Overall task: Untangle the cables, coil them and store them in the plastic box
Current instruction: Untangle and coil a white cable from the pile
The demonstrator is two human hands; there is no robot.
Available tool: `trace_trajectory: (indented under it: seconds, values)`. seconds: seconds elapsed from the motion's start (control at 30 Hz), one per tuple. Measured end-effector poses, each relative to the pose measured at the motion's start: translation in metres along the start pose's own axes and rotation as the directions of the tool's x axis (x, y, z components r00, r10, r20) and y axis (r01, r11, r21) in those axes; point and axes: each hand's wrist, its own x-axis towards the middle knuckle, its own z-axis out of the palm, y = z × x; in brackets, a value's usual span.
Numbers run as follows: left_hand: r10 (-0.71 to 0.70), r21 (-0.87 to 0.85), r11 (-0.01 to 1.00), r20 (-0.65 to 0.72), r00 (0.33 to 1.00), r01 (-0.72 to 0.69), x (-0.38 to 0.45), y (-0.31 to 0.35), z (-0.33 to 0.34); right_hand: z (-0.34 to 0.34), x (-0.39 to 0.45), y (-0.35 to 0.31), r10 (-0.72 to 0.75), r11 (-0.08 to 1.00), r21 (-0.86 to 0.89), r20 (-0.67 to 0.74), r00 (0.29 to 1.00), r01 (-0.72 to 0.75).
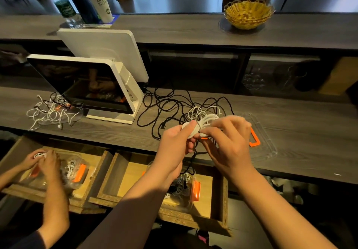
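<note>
A coiled white cable (205,122) is held between both hands above the counter's front edge. My left hand (178,138) grips one end of the coil. My right hand (226,142) pinches the wrap around its middle. A tangle of black cables (164,109) lies on the counter behind, with a loose white cable (195,112) in it. A clear plastic box (186,188) with orange clips sits in the open drawer below my hands and holds several coiled cables. Its clear lid (265,136) with an orange clip lies on the counter to the right.
A white point-of-sale screen (87,86) stands at left, with a tangle of white and black cables (50,111) beside it. Another person's hands (42,161) work over a second box (77,173) in the left drawer. A wicker basket (249,13), cup and bottles stand on the upper shelf.
</note>
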Motion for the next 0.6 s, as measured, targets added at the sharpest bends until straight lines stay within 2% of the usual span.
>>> trace_trajectory:
  seconds: [0.07, 0.13, 0.2, 0.3, 0.4, 0.5, 0.6]
  values:
    - [-0.040, 0.027, 0.999, 0.021, 0.999, 0.040, 0.000, 0.002, 0.001, -0.001, 0.005, 0.007, -0.070, 0.998, 0.005, 0.042, 0.997, 0.069]
    - [-0.007, 0.115, 0.993, 0.020, 1.000, 0.004, 0.001, 0.002, 0.002, -0.005, 0.012, 0.012, -0.103, 0.988, 0.132, 0.174, 0.979, 0.080]
    - [0.075, 0.268, 0.961, -0.002, 0.997, -0.072, 0.003, 0.003, 0.003, -0.009, 0.017, 0.012, -0.073, 0.978, 0.210, 0.296, 0.952, 0.010]
    - [0.192, 0.402, 0.902, -0.051, 0.980, -0.156, 0.004, 0.001, 0.003, -0.010, 0.016, 0.008, 0.058, 0.972, 0.182, 0.430, 0.901, -0.149]
    - [0.277, 0.464, 0.858, -0.058, 0.959, -0.220, 0.003, -0.001, 0.001, -0.010, 0.011, 0.003, 0.180, 0.926, 0.221, 0.455, 0.872, -0.306]
    - [0.241, 0.397, 0.893, -0.019, 0.970, -0.214, 0.000, -0.004, -0.002, -0.013, 0.011, -0.001, 0.243, 0.864, 0.306, 0.441, 0.864, -0.399]
    - [0.240, 0.347, 0.914, -0.047, 0.970, -0.210, -0.002, -0.008, -0.002, -0.014, 0.010, -0.008, 0.296, 0.812, 0.358, 0.426, 0.855, -0.460]
